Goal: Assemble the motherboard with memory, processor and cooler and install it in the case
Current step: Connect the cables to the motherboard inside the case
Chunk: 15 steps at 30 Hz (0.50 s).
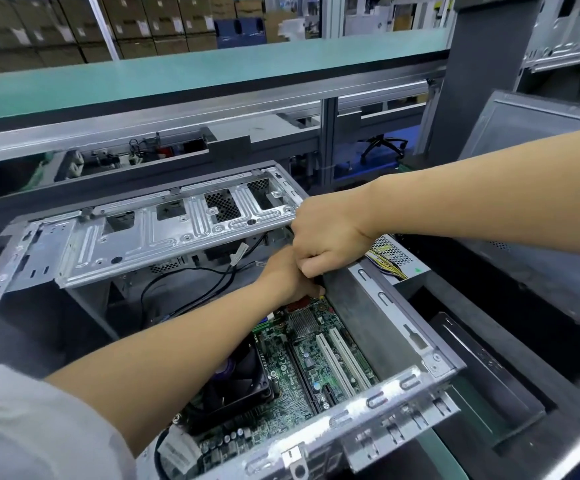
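The motherboard (302,362) lies flat in the case (395,379), long axis running away from the person. Left hand (292,275) reaches its far corner, grip hidden; right hand (330,237), fist-curled, sits directly above.

Dark workbench (541,306); open metal case (402,386) resting on it, green shelf (177,77) behind

Bright, even overhead light; glare on silver steel case rim (368,403) below fingers (311,268); soft blur throughout; wide-angle bending at edges.
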Tool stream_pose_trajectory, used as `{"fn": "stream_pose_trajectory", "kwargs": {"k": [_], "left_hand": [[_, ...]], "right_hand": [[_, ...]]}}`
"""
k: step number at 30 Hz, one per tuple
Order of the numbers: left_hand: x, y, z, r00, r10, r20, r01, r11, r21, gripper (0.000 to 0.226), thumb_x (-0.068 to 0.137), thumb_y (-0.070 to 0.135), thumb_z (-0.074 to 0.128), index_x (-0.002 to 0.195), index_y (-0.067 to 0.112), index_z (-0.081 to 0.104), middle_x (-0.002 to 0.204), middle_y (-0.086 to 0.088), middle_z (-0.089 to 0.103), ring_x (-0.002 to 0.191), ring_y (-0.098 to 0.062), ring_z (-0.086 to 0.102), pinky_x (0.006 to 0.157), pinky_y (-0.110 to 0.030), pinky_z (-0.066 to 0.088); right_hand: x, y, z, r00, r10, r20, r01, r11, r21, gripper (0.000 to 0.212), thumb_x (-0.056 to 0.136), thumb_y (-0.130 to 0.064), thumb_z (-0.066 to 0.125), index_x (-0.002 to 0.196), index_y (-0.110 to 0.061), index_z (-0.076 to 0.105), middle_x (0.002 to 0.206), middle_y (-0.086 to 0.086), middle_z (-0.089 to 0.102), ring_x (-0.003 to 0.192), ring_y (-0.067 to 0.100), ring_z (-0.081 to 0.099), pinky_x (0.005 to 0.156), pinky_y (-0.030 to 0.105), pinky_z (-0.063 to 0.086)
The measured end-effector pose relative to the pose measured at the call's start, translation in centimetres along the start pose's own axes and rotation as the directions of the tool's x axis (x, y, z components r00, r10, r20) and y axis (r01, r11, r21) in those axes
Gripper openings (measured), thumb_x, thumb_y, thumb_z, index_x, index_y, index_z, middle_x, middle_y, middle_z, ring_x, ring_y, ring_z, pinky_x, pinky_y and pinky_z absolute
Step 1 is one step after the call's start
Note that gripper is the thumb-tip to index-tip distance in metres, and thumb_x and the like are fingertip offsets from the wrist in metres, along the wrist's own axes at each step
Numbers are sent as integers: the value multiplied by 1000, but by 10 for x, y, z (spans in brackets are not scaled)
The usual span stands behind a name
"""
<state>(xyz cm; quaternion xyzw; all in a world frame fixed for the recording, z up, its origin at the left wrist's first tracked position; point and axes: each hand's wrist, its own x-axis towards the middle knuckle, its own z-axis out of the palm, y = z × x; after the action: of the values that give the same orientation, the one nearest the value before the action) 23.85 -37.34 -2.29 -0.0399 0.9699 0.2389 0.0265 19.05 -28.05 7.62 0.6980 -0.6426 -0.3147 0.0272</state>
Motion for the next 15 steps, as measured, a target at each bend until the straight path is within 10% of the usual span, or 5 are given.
{"fn": "stream_pose_trajectory", "kwargs": {"k": [12,15], "left_hand": [[1,-4,9,996,-31,-85,18,988,-150,15,75,11,76,84,7,64,85,-5,61,79,-16,53,59,-28,39],[-1,-4,11,997,-61,-57,42,954,-297,11,79,-1,65,91,-3,64,97,-21,65,93,-31,61,76,-40,51]], "right_hand": [[0,-3,-3,1000,11,-5,-10,996,90,47,85,-41,15,56,-20,45,52,-2,40,49,13,32,59,29,31],[-1,0,-4,1000,16,25,-20,986,168,48,94,-38,24,52,-21,41,52,0,42,48,13,34,55,29,29]]}}
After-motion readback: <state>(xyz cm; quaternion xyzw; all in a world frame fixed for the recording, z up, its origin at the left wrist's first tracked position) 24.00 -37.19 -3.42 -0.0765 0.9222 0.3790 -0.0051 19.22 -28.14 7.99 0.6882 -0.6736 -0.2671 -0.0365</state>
